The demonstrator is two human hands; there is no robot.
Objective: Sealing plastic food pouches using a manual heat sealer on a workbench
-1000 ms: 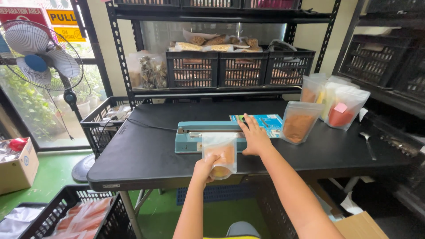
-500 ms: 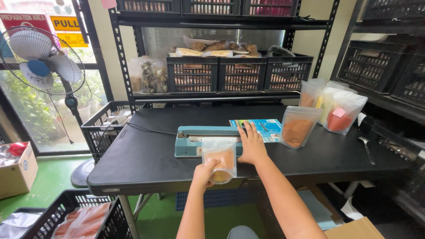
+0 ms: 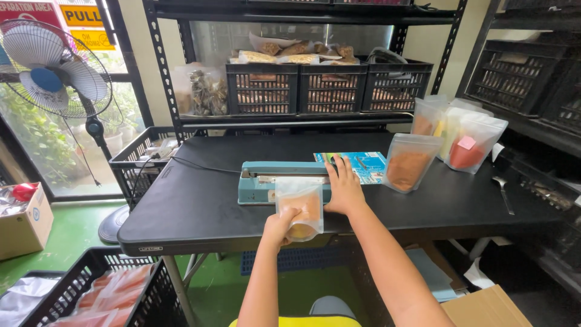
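One pouch at the sealer, four waiting

One clear pouch [image 3: 301, 209] of orange-brown filling stands lengthwise toward twelve o'clock, its top edge in the teal heat sealer [image 3: 275, 180], whose long axis runs nine to three. The left hand [image 3: 281, 225] pinches the pouch's lower corner; the right hand [image 3: 344, 189] presses flat, fingers spread, on the sealer bar. At two o'clock stand four filled pouches [image 3: 410, 162].

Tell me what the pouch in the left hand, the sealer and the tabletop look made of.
Pouch: clear glossy plastic film, orange contents showing through. Sealer: teal painted body, probably metal, with a pale sealing strip. Tabletop: matte black, likely moulded plastic, with rounded edges.
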